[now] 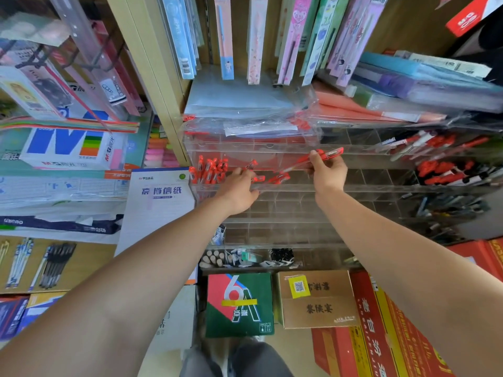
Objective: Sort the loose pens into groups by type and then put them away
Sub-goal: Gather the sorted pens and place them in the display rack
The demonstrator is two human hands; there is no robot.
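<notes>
Gripping a few red pens in right hand, raised before the clear organizer, upper rows. Reaching left hand into a compartment just below, fingertips among loose red pens; cannot tell whether pinching one. Noted bunched red pens standing in leftmost compartment, just beside that hand.

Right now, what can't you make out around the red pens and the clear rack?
Head view only:
- Number of red capped pens in the right hand: the hand covers the barrels.
- Whether the left hand grips a pen: its own back hides its grip.
- Types of the red and dark pens at the clear acrylic compartment rack's right end: blurred.
- Pen lettering: too small.
</notes>
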